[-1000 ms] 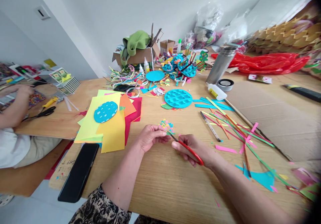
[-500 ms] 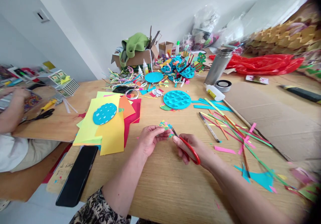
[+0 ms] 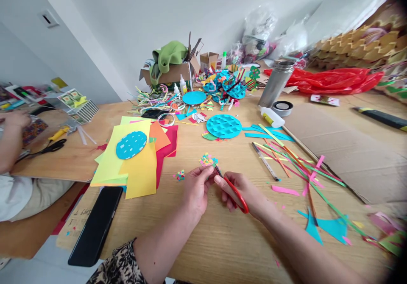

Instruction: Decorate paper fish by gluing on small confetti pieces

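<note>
My right hand [image 3: 240,190] grips red-handled scissors [image 3: 233,190], their blades pointing up and left toward my other hand. My left hand [image 3: 197,190] is closed in a pinch right beside the blade tips; whatever its fingers hold is too small or hidden to name. Just beyond the blades lies a small heap of colourful paper bits [image 3: 206,160], partly behind the fingers. A smaller cluster of bits [image 3: 180,174] sits to the left of my left hand. Farther back rests a blue textured oval [image 3: 224,126] on the table.
Coloured paper sheets [image 3: 140,171] carry a spotted blue oval [image 3: 131,145] at left, near a black phone [image 3: 95,226]. Paper strips [image 3: 299,161], a pen [image 3: 265,161], a steel bottle [image 3: 276,84] and cardboard [image 3: 346,148] lie right. A co-worker's arm [image 3: 12,135] shows far left.
My left hand has moved right and slightly nearer to me, its fingers now closer together at the scissors. The scissors have shifted a little left. The small cluster of bits has come into view.
</note>
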`<act>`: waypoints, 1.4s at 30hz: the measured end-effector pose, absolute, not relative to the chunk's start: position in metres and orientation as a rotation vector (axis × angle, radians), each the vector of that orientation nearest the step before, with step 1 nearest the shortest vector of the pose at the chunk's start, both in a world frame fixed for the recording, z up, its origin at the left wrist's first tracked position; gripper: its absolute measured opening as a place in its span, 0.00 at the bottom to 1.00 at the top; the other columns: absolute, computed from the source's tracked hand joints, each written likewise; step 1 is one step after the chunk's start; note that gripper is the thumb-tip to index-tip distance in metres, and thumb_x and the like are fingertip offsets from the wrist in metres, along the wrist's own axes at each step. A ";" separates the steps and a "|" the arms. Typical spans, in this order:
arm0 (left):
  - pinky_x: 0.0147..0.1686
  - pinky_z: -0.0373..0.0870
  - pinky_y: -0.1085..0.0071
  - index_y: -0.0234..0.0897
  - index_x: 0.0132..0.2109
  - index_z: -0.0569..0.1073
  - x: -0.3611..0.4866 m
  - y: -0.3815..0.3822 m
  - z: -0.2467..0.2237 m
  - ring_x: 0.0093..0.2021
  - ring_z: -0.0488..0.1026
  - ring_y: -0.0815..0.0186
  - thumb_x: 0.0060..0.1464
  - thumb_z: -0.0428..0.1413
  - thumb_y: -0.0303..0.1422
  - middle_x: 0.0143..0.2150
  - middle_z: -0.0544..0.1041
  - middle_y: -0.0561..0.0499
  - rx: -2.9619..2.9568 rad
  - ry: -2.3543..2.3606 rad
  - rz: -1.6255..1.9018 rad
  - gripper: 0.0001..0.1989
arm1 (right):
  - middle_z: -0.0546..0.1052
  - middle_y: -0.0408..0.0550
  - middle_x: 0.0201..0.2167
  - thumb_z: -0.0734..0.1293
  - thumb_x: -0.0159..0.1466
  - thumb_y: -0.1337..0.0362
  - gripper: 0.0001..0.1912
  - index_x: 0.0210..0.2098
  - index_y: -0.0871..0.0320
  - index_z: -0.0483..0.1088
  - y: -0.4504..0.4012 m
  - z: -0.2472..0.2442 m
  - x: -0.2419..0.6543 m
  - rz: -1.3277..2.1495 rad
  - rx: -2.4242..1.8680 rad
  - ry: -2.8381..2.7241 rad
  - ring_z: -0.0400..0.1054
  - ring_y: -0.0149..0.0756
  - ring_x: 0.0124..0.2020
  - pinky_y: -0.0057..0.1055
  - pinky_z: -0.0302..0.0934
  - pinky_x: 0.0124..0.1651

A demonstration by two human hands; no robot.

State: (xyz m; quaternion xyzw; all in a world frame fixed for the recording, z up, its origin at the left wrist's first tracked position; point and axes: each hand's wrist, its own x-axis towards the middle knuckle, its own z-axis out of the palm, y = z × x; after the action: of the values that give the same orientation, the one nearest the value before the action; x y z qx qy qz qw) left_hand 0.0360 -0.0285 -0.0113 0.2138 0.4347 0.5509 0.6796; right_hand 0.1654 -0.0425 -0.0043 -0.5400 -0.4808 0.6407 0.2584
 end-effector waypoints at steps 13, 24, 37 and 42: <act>0.37 0.69 0.71 0.32 0.27 0.77 0.039 -0.033 -0.014 0.34 0.76 0.66 0.36 0.69 0.32 0.30 0.80 0.48 0.407 0.957 1.239 0.11 | 0.70 0.38 0.14 0.67 0.53 0.36 0.29 0.26 0.56 0.58 -0.043 -0.008 0.163 1.708 -1.484 -1.283 0.63 0.27 0.12 0.22 0.52 0.13; 0.37 0.68 0.71 0.34 0.25 0.76 0.043 -0.036 -0.016 0.33 0.75 0.66 0.36 0.69 0.34 0.30 0.80 0.49 0.427 0.969 1.256 0.11 | 0.69 0.37 0.14 0.67 0.54 0.37 0.28 0.26 0.55 0.58 -0.044 -0.012 0.162 1.695 -1.480 -1.287 0.63 0.27 0.12 0.22 0.53 0.13; 0.35 0.68 0.72 0.33 0.25 0.77 0.042 -0.037 -0.015 0.32 0.74 0.67 0.37 0.69 0.32 0.29 0.80 0.49 0.414 0.938 1.267 0.09 | 0.70 0.37 0.14 0.68 0.54 0.38 0.28 0.25 0.56 0.58 -0.044 -0.012 0.162 1.693 -1.490 -1.272 0.64 0.26 0.12 0.21 0.54 0.13; 0.34 0.68 0.72 0.33 0.25 0.77 0.043 -0.036 -0.014 0.30 0.74 0.67 0.36 0.69 0.32 0.28 0.79 0.49 0.404 0.940 1.261 0.09 | 0.70 0.37 0.14 0.68 0.53 0.37 0.28 0.25 0.56 0.58 -0.044 -0.012 0.162 1.696 -1.475 -1.268 0.63 0.26 0.12 0.21 0.54 0.13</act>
State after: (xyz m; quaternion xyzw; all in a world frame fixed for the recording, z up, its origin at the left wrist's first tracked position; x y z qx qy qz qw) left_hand 0.0426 -0.0364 -0.0144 0.1807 0.4200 0.5634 0.6881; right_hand 0.1619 -0.0444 -0.0121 -0.5491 -0.4721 0.6316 0.2769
